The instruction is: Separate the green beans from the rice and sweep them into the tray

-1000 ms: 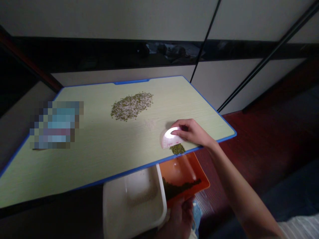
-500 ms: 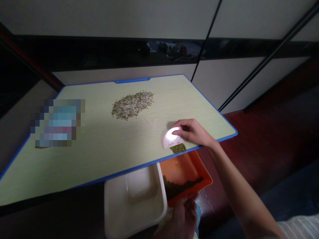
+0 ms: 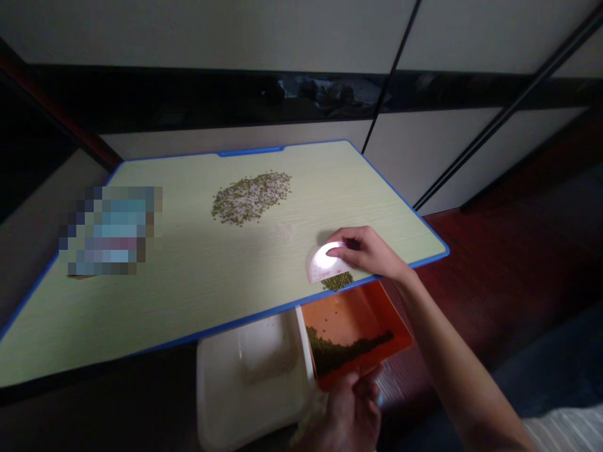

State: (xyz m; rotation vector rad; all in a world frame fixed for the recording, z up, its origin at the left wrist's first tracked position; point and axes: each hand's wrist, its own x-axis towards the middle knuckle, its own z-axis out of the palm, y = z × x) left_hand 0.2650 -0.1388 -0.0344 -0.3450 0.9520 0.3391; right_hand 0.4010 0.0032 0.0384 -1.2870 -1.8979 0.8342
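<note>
My right hand (image 3: 365, 250) pinches a translucent semicircular protractor (image 3: 325, 265), with glare on its middle, and holds it against the table top. Just below its straight edge, a small patch of green mung beans (image 3: 337, 282) lies at the table's front edge. Under that edge is an orange bin (image 3: 336, 311) with a heap of mung beans inside. My left hand (image 3: 351, 408) has its fingers curled at the bin's near rim; its grip is partly blurred. Farther back on the table spreads a pile of mung beans mixed with pale grains (image 3: 252, 198).
A white bin (image 3: 226, 389) with some pale residue stands left of the orange one. The pale table (image 3: 179, 276) has a blue rim. A pixelated item (image 3: 115, 232) lies on its left. Cabinet doors (image 3: 235, 34) rise behind; the dark red floor (image 3: 475, 251) shows right.
The orange bin has shifted right, showing more of the beans inside, and my left hand has moved slightly with it. My right hand and the protractor have hardly moved.
</note>
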